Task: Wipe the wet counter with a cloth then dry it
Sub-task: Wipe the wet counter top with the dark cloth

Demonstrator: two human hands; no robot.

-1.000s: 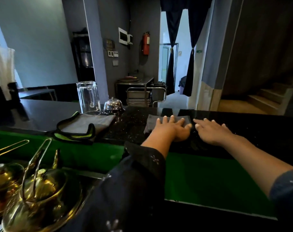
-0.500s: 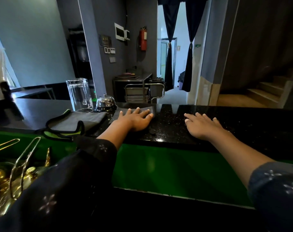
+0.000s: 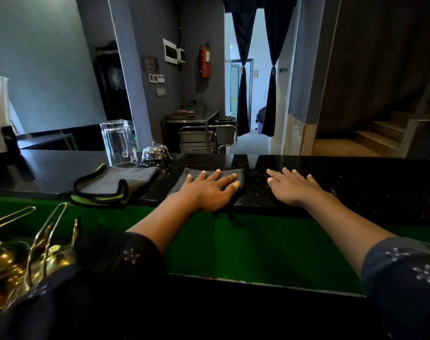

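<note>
Cloth (image 3: 223, 173) has slid right from beside the bell (image 3: 155, 153), left hand (image 3: 209, 190) flat with fingers spread on it, right hand (image 3: 293, 187) open on the counter (image 3: 356, 173); soft, limp, best pressed mid-cloth.

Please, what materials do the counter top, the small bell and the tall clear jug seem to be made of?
Counter top: looks like polished black stone, perhaps granite, with glossy reflections and pale speckles. Bell: shiny metal, probably chromed or steel, mirror-like highlights on its dome. Jug: transparent, glass or clear plastic; the look does not settle which.
</note>
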